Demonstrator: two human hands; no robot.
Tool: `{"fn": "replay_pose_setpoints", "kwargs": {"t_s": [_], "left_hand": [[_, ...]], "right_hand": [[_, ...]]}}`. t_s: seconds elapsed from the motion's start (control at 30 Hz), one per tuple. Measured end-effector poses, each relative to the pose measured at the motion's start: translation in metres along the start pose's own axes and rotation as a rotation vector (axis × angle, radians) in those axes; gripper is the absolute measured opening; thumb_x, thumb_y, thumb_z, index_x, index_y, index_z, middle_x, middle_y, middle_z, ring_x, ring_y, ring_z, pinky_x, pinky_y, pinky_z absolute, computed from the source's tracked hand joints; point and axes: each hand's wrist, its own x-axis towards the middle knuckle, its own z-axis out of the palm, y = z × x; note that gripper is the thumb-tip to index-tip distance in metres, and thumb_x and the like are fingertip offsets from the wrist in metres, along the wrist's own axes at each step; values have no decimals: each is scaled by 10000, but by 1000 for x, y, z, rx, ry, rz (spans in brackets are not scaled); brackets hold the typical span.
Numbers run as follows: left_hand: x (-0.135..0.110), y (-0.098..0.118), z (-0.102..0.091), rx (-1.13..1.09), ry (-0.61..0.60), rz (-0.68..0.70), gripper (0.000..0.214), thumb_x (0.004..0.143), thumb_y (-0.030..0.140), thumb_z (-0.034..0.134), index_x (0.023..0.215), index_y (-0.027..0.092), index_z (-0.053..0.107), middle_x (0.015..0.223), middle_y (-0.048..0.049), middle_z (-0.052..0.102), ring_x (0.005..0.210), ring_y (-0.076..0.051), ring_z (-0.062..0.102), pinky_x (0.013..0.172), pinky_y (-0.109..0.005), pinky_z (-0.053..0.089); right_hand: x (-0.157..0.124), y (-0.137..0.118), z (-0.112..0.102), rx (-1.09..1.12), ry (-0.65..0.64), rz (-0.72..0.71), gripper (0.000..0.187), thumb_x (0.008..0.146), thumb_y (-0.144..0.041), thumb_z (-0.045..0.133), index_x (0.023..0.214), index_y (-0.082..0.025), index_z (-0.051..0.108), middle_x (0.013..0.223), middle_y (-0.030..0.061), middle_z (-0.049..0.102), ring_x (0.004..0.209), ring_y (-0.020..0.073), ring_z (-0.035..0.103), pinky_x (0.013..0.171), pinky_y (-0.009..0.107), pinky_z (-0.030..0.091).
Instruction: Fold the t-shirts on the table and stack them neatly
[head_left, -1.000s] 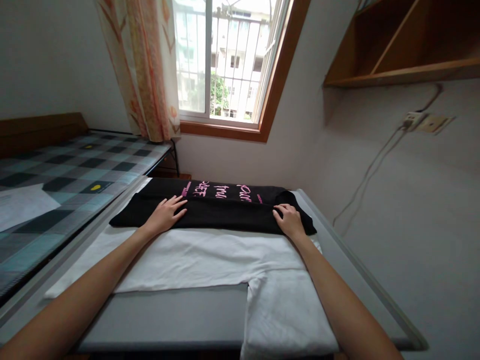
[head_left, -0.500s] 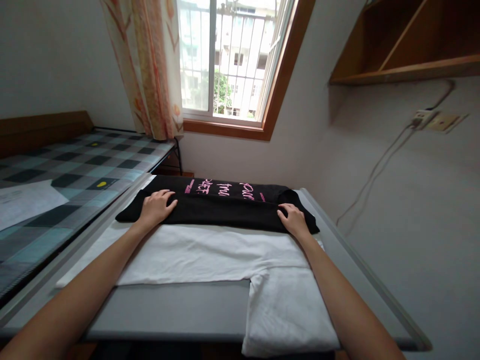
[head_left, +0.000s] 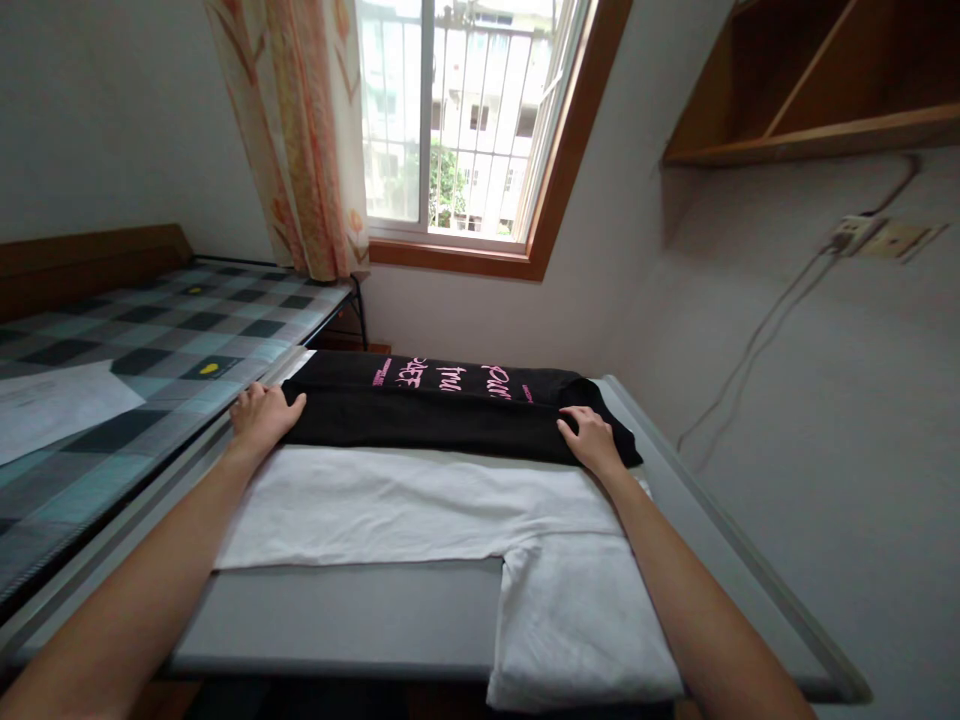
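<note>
1. Black cloth makes up the shirt [head_left: 450, 420], which lies folded in a long band, left to right, across the far part of the table [head_left: 337, 615]. Pink lettering shows along its far side, beyond a straight fold.
2. The left grip [head_left: 262, 415] rests at the shirt's left end, thumb spread a little from the fingers; whether it pinches any cloth, I cannot tell.
3. The right grip [head_left: 590, 438] touches the shirt near its right end, fingers curled along the fold, thumb a short way apart. I cannot tell whether cloth is held there either.
4. White fabric [head_left: 420, 505] lies flat along the shirt's near side, with a sleeve [head_left: 585, 620] reaching over the table's near edge at right.
5. The table is grey, with a raised rim at left and right.
6. Left of it stands a bed [head_left: 255, 310] with a checked cover and a paper [head_left: 60, 410] on top.
7. Beyond are a flowered curtain [head_left: 319, 150] and a barred window [head_left: 480, 130].
8. At right, a wooden shelf [head_left: 825, 140] hangs above a socket [head_left: 851, 235] with a cable [head_left: 757, 330].
</note>
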Motion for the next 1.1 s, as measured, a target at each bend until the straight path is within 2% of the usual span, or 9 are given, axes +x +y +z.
{"fn": "replay_pose_setpoints", "kwargs": {"t_s": [0.2,0.37,0.5,0.63,0.87,1.0,1.1], "left_hand": [[-6,4,6,14,48,21,570,887,504,379,1217,86,581,1249,-272,542,1148,-424,498,904,-528,417],[-6,5,3,10,90,20,570,870,490,423,1234,74,559,1242,-265,543,1136,-414,501,898,-513,427],[0,0,1,-22,97,-7,544,852,489,453,1196,94,602,1188,-246,575,1127,-400,515,895,-491,439],[5,-6,-4,-84,69,-23,517,879,487,415,1159,123,651,1173,-229,599,1119,-391,546,893,-479,454],[5,-1,-23,-130,-41,-126,542,959,424,242,1210,67,564,1098,-260,662,1039,-374,632,810,-455,488],[2,-2,-28,-58,-134,-116,578,939,510,296,1167,64,585,1130,-284,644,1069,-404,618,808,-471,490],[2,-5,-28,-26,-154,-107,547,937,499,323,1168,78,586,1130,-280,645,1062,-402,620,792,-480,494]], "right_hand": [[0,0,-1,-9,-4,1,288,881,-319,503,1082,-185,659,1168,114,645,1068,282,588,891,402,420],[0,-1,-1,-9,-3,1,287,885,-319,503,1086,-188,659,1171,115,642,1074,284,586,894,411,425],[0,-1,-1,-9,-8,4,284,883,-318,510,1088,-187,659,1173,114,641,1073,283,586,893,410,427],[0,0,0,-11,-2,-1,285,887,-315,511,1090,-182,660,1175,114,640,1080,281,584,895,408,427],[1,2,2,-21,12,-6,282,877,-305,525,1086,-176,663,1160,111,648,1062,270,593,884,389,434],[0,3,3,-12,20,-13,283,880,-315,515,1079,-181,665,1156,109,649,1057,266,592,892,388,431],[0,3,3,-7,19,-10,285,881,-318,509,1078,-183,663,1150,106,650,1063,266,587,899,388,424]]}}
